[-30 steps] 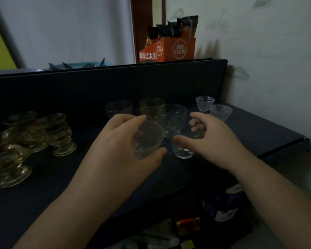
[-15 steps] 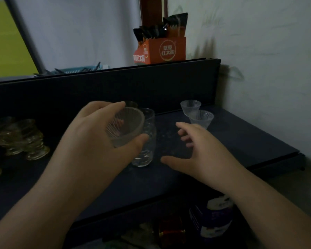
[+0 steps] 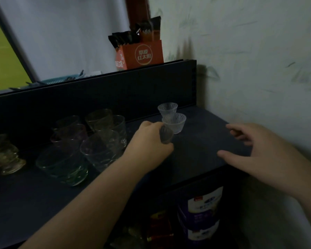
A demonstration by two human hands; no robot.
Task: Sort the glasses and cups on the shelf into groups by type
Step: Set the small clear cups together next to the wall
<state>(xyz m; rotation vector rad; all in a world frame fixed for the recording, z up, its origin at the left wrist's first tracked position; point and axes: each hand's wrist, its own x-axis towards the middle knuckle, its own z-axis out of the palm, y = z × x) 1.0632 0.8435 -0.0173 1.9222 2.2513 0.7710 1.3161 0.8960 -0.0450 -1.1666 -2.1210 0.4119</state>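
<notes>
My left hand (image 3: 149, 142) grips a small ribbed glass cup (image 3: 166, 134) low over the dark shelf (image 3: 201, 139), right beside two matching ribbed cups (image 3: 174, 122) near the back right. My right hand (image 3: 255, 151) hovers open over the shelf's right end, fingers spread, holding nothing. A cluster of several clear tumblers (image 3: 101, 133) stands left of my left hand. Amber footed glasses (image 3: 5, 155) sit at the far left.
An orange box of sachets (image 3: 140, 54) and a blue basket (image 3: 57, 80) rest on the upper ledge. A wall (image 3: 258, 60) closes off the right side. Tins (image 3: 199, 216) and packets sit on the level below the shelf.
My left hand carried the ribbed cup rightward and down next to the two matching cups. My right hand shifted right, away from the tumblers, and stayed open.
</notes>
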